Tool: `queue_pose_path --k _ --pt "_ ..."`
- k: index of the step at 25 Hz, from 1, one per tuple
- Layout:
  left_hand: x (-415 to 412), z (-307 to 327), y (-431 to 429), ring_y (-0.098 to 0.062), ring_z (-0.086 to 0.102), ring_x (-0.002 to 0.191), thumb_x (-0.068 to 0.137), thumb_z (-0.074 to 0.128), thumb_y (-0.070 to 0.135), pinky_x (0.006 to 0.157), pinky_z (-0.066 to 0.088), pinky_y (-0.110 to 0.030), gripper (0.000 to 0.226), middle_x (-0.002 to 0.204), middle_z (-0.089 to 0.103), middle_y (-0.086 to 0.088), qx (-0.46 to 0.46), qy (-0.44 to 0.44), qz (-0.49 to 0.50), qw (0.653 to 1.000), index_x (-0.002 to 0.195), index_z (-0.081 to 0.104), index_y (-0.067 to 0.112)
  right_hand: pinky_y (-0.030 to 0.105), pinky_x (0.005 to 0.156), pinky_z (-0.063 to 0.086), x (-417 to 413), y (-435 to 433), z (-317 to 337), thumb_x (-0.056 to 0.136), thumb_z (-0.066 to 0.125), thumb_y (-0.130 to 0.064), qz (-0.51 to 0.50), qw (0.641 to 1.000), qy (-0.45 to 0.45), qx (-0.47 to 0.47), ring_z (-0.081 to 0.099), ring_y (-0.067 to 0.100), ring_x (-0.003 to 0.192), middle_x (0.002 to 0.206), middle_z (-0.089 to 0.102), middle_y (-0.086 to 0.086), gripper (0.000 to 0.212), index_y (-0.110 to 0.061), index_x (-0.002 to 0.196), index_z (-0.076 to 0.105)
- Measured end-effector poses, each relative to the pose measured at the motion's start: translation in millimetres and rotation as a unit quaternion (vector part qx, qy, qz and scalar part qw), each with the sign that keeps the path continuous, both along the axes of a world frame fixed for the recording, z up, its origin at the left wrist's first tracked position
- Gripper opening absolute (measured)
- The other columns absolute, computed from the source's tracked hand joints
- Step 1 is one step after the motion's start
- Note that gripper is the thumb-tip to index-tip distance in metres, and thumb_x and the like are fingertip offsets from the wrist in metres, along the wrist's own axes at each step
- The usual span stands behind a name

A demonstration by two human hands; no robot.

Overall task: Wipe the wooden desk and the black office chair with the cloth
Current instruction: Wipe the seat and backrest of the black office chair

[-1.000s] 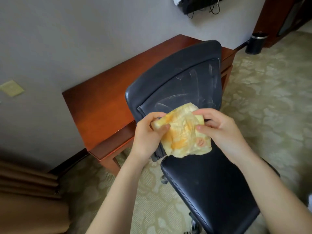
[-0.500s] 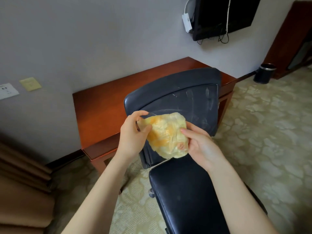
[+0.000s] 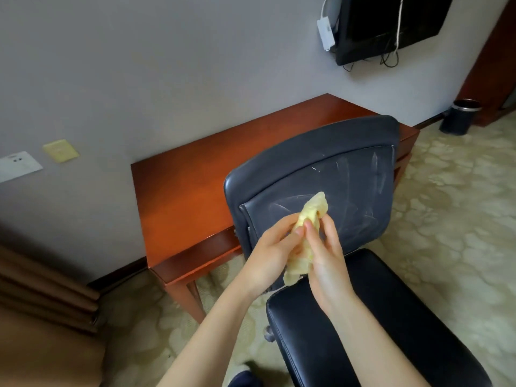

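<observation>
The two hands are together in front of the chest, with the cloth [image 3: 314,209] squeezed between them. The left hand [image 3: 272,254] pinches it from the left with thumb and fingertips. The right hand [image 3: 326,256] curls against it from the right. The cloth is bunched into a narrow, crumpled strip. Its long axis runs from near to far: one end pokes up beyond the fingertips, and the other hangs out below the palms. It touches neither piece of furniture.

The chair [image 3: 349,180] lies straight ahead, just beyond the hands. Its backrest faces the person and the raised end of the cloth points at it. The seat is below the hands and to the right, so the right hand is the nearer one for it. Pale streaks cross the backrest; whether they are wipe marks or dust cannot be told.

The bench [image 3: 192,188] stands farther off to the left, behind the chair and against the wall, on the left hand's side. Its top is bare wood.

The likely next step is a short push forward to lay the cloth on the backrest, or a reach left over the chair to the bench.

A bin [image 3: 460,117] stands on the carpet far right.
</observation>
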State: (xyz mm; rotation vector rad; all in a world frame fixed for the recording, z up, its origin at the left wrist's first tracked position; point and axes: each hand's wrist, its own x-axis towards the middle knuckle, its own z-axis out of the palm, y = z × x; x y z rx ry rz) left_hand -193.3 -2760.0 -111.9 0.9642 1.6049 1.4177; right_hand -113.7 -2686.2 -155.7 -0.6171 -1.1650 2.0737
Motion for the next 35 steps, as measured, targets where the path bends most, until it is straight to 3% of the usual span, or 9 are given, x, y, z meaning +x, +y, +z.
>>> queue_pose_path --k 2,4,8,11,15,20,24,30,35 --pt "-25.5 -1.4 4.3 -0.004 0.062 0.104 0.100 0.044 0.020 0.084 0.048 -0.016 0.028 0.111 0.068 0.007 -0.003 0.029 -0.028 0.999 0.120 0.062 0.025 0.039 0.094 0.047 -21.1 -2.6 -9.4 0.082 0.061 -0.049 -0.033 0.999 -0.015 -0.005 0.061 0.015 0.113 0.122 0.064 -0.002 0.047 -0.037 0.126 0.054" --pt "-65.5 -4.8 10.4 0.003 0.057 0.107 0.098 0.048 0.018 0.089 0.044 -0.015 0.026 0.110 0.066 0.017 0.003 0.199 -0.012 0.980 0.115 0.065 0.027 0.038 0.091 0.049 -50.9 -3.4 -17.9 0.086 0.060 -0.049 -0.111 0.992 -0.052 -0.002 0.062 0.014 0.109 0.116 0.066 -0.005 0.037 -0.037 0.120 0.059" --pt "-170.4 -7.4 29.1 -0.020 0.031 0.136 0.096 0.050 0.021 0.113 0.025 -0.038 0.045 0.145 0.041 -0.001 -0.043 0.540 0.049 0.839 0.140 0.043 0.017 0.035 0.097 0.048 -120.0 12.0 -20.8 0.092 0.058 -0.035 -0.308 0.938 -0.157 0.015 0.058 0.007 0.107 0.116 0.060 -0.008 0.021 -0.033 0.112 0.063" --pt "-225.2 -9.3 48.0 -0.021 0.020 0.142 0.102 0.035 0.027 0.116 0.014 -0.040 0.044 0.150 0.037 -0.001 -0.103 0.529 -0.017 0.842 0.145 0.034 0.019 0.023 0.090 0.043 -157.7 46.9 -3.0 0.091 0.059 -0.025 -0.400 0.889 -0.193 0.112 0.055 0.005 0.105 0.105 0.056 -0.017 0.017 -0.039 0.101 0.059" --pt "-247.3 -15.7 60.7 -0.017 0.035 0.133 0.102 0.032 0.027 0.112 0.021 -0.036 0.037 0.129 0.059 0.008 -0.053 0.479 -0.085 0.872 0.131 0.055 0.025 0.014 0.081 0.031 -189.5 105.9 20.8 0.093 0.055 -0.017 -0.479 0.815 -0.268 0.186 0.049 0.018 0.112 0.094 0.048 -0.017 0.021 -0.014 0.113 0.059" --pt "-263.0 -21.8 60.4 -0.018 0.034 0.132 0.101 0.029 0.034 0.109 0.026 -0.039 0.038 0.133 0.054 0.013 -0.072 0.464 -0.106 0.876 0.131 0.052 0.033 0.004 0.086 0.023 -225.6 69.9 2.7 0.091 0.059 -0.016 -0.464 0.772 -0.313 0.302 0.046 0.027 0.117 0.118 0.056 0.004 0.017 -0.015 0.107 0.065" --pt "-268.6 -17.0 64.6 -0.014 0.037 0.130 0.099 0.030 0.040 0.109 0.026 -0.040 0.039 0.132 0.053 0.013 -0.030 0.476 -0.116 0.871 0.122 0.060 0.029 0.022 0.090 0.039 -215.5 42.2 -18.6 0.088 0.063 -0.019 -0.427 0.765 -0.259 0.406 0.046 0.016 0.100 0.108 0.048 -0.015 0.018 -0.021 0.105 0.067" --pt "-249.1 2.1 122.5 -0.013 0.044 0.122 0.102 0.033 0.025 0.102 0.028 -0.025 0.034 0.128 0.053 0.010 0.020 0.441 -0.125 0.889 0.128 0.055 0.024 0.039 0.085 0.045 -180.2 71.6 -33.5 0.087 0.059 -0.014 -0.316 0.721 -0.226 0.575 0.047 0.017 0.091 0.107 0.049 -0.008 0.025 -0.029 0.106 0.060" --pt "-220.3 14.2 199.9 -0.008 0.027 0.139 0.103 0.030 0.030 0.115 0.018 -0.025 0.045 0.151 0.033 0.008 -0.001 0.440 -0.218 0.871 0.147 0.030 0.024 0.027 0.089 0.040 -148.3 161.9 -24.0 0.085 0.062 0.002 -0.387 0.763 -0.287 0.431 0.052 0.030 0.103 0.110 0.060 0.010 0.023 -0.007 0.104 0.068"
